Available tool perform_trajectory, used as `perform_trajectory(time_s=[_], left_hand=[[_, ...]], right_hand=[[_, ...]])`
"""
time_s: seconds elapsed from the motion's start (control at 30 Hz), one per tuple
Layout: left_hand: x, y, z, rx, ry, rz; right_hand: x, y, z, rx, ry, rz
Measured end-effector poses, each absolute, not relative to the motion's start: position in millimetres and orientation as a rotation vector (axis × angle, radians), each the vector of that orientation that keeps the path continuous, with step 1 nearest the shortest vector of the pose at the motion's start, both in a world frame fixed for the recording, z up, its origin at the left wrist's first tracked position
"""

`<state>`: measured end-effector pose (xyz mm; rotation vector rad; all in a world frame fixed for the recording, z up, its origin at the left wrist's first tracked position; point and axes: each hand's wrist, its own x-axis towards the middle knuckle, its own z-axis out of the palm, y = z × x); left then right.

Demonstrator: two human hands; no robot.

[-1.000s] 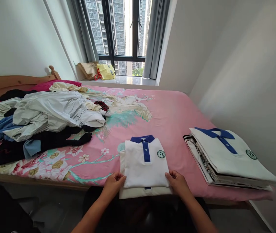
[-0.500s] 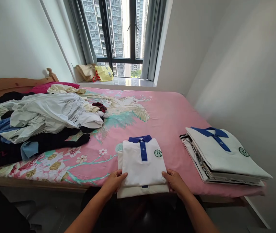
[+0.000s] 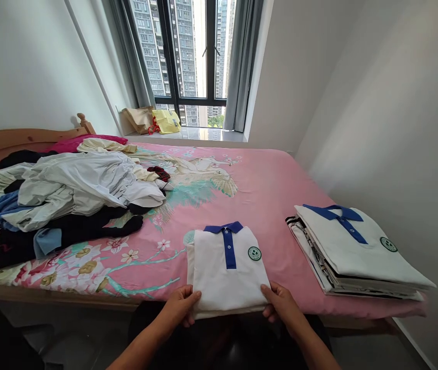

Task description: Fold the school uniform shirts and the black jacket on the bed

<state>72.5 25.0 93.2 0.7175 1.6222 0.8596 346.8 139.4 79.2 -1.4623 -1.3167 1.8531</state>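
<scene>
Pink bedsheet (image 3: 276, 195) and a white polo shirt (image 3: 224, 275), up close

So the polo lies folded flat, right at the near edge of the bed, collar pointing toward the window. Left hand (image 3: 178, 307) and right hand (image 3: 283, 304) grip its bottom corners, one each side, fingers curled around the fabric. Blue collar, blue placket, and a round green crest (image 3: 254, 253) on the chest, but the writing on it is too small to read. No other labels or brands that I can make out.

Just past the right hand there's a neat stack of folded shirts (image 3: 348, 252), with a matching polo on top and something striped poking out underneath. Well off past the left hand is a messy clothes heap (image 3: 76, 187), mostly crumpled white and black fabric with some blue.

The sheet is smooth cotton-looking stuff printed with cranes and blossoms. Wooden headboard (image 3: 22, 143) on the far left, plain white walls, and a big window (image 3: 192, 56) showing high-rise towers, with a paper bag (image 3: 138, 119) and a yellow bag (image 3: 166, 121) on the sill
</scene>
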Motion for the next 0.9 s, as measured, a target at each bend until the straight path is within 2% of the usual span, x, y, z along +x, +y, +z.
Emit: perform_trajectory(time_s=[0.2,0.3,0.5,0.6,0.8,0.9], left_hand=[[73.6,17.8,83.8,0.778,1.712,0.893],[74.8,14.2,82.2,0.873,1.789,0.800],[73.5,13.8,117.6,0.707,1.565,0.664],[78.1,14.8,126.3,0.583,1.452,0.776],[101.9,12.9,104.8,0.291,1.425,1.196],[108.6,11.9,102.4,0.237,1.410,1.223]], right_hand=[[352.9,133.7,75.6,-1.528,-1.382,1.722],[355.4,130.6,73.9,-1.575,-1.473,1.591],[361.2,130.0,86.6,-1.626,-1.553,1.575],[363.6,129.5,89.4,-1.584,-1.496,1.618],[353.9,127.5,88.7,-1.524,-1.270,1.782],[347.9,127.5,89.6,-1.539,-1.201,1.830]])
